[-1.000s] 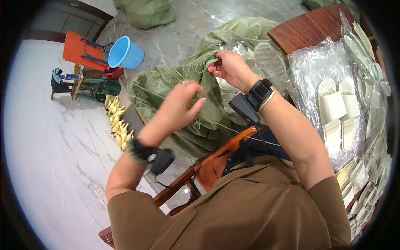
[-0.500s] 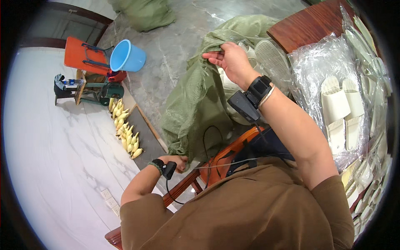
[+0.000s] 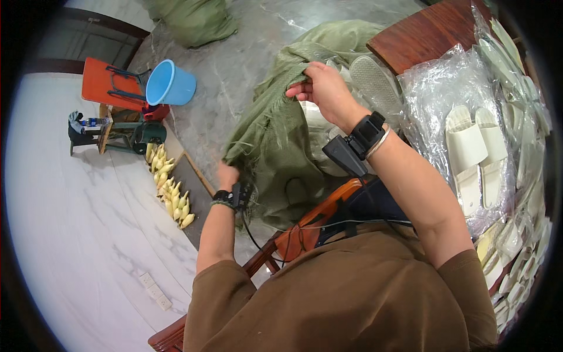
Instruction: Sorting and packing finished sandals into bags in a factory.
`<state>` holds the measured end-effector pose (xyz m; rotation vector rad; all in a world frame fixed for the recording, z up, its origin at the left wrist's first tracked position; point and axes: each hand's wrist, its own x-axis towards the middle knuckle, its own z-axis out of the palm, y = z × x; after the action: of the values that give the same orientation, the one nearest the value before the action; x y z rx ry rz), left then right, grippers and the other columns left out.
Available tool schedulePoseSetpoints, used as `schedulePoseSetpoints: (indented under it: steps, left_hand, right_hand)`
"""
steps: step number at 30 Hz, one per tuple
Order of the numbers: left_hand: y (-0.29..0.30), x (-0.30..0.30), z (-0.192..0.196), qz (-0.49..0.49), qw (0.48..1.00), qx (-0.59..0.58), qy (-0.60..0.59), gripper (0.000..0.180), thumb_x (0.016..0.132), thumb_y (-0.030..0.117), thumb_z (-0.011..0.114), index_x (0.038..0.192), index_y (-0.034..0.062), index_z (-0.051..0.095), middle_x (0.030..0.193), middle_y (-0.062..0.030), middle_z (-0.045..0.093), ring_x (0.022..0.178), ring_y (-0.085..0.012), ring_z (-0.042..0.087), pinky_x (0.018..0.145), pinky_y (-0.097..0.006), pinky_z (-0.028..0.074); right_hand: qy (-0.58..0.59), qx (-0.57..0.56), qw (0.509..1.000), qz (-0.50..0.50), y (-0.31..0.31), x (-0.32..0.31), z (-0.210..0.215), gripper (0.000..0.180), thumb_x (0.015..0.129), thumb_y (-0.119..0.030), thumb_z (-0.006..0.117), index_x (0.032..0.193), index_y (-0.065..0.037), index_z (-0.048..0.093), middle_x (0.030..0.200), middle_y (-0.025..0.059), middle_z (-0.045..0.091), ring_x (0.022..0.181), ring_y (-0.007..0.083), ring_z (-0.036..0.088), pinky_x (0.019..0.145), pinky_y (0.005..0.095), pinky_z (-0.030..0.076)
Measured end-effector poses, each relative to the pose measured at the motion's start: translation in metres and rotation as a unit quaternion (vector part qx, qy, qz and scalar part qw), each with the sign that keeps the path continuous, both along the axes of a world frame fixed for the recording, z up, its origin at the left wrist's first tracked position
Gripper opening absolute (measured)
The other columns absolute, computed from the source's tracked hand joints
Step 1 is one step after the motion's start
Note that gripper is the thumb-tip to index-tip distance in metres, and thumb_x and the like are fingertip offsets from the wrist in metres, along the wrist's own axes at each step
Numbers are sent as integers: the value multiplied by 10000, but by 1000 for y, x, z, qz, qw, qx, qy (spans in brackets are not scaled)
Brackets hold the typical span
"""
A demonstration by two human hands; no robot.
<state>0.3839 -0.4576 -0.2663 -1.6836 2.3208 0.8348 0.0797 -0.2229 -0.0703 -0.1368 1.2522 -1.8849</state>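
A large green woven sack (image 3: pixel 267 155) stands before me with its mouth pulled open. My right hand (image 3: pixel 322 91) is closed on the far part of its rim, the thumb and fingers pinching the cloth. At the sack's left edge my left hand (image 3: pixel 227 175) is closed on the frayed rim. Inside lie white slippers in clear plastic, one with its patterned sole (image 3: pixel 374 82) facing up. To the right, a pair of white slippers (image 3: pixel 467 146) rests on clear plastic wrapping (image 3: pixel 431 88). Both wrists wear black devices with cables.
A wooden chair (image 3: pixel 290 245) is close in front of my body. Beyond the sack is a dark wooden tabletop (image 3: pixel 422 32). More wrapped slippers (image 3: pixel 519 276) crowd the right side. At left are a blue bucket (image 3: pixel 185 88), an orange folding chair (image 3: pixel 102 85), several corn cobs (image 3: pixel 173 193) and another green sack (image 3: pixel 202 23).
My left hand has moved up and away from me, lifting the sack's left rim with it. The right hand keeps its hold on the rim.
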Motion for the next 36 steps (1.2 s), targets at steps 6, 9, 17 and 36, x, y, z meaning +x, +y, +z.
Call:
schedulePoseSetpoints:
  steps: [6, 9, 17, 36]
  left_hand:
    - [-10, -21, 46, 281, 887, 270, 248, 273, 897, 185, 558, 1107, 24, 627, 991, -175, 669, 877, -321, 653, 789, -430, 513]
    - [42, -56, 151, 289, 830, 322, 351, 261, 942, 179, 522, 1107, 3, 620, 1022, -108, 673, 850, -241, 658, 748, -389, 530]
    - [148, -114, 348, 58, 823, 311, 472, 274, 935, 164, 579, 1145, -12, 598, 1041, -67, 649, 930, -143, 618, 805, -284, 495]
    - [40, 142, -99, 329, 923, 196, 50, 743, 984, 586, 262, 1195, -30, 620, 1159, -201, 655, 1165, -332, 574, 974, -416, 422]
  right_hand:
    - [22, 30, 999, 3, 8, -13, -26, 319, 941, -126, 432, 1191, 70, 464, 1137, 221, 590, 960, 312, 666, 765, 359, 539]
    - [604, 262, 753, 18, 1, 20, -21, 828, 768, -188, 658, 1437, 80, 250, 1455, 323, 308, 1361, 436, 311, 1111, 477, 319]
    - [370, 4, 906, 204, 3, 117, 15, 960, 705, -134, 759, 1493, -32, 220, 1253, 287, 576, 1197, 405, 554, 964, 428, 458]
    - [297, 112, 939, -133, 52, 16, -64, 132, 969, -170, 468, 1037, -91, 550, 908, 47, 586, 882, 224, 572, 800, 390, 453]
